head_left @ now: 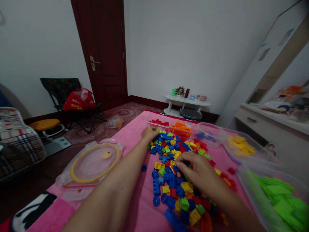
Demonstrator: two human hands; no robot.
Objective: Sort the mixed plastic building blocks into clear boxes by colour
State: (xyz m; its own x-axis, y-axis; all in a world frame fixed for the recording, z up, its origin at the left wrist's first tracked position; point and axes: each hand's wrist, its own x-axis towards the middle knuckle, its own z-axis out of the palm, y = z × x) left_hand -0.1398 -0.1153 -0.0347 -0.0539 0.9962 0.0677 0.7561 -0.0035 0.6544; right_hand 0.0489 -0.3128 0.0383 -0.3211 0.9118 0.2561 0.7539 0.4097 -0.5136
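A heap of small plastic building blocks (173,167), blue, yellow, red, green and orange, lies on a pink cloth (137,206). My left hand (149,132) reaches to the far left edge of the heap, its fingers curled down onto the blocks; what it holds, if anything, is hidden. My right hand (196,170) rests palm down on the middle of the heap, fingers bent and pressed among blue and yellow blocks.
Clear tubs ring the heap: red blocks (158,122), orange (181,128), blue (209,135), yellow (241,145), green (280,193). Round clear lids (93,162) lie at the left. A folding chair with a red bag (78,100), a door and a white side table (187,102) stand beyond.
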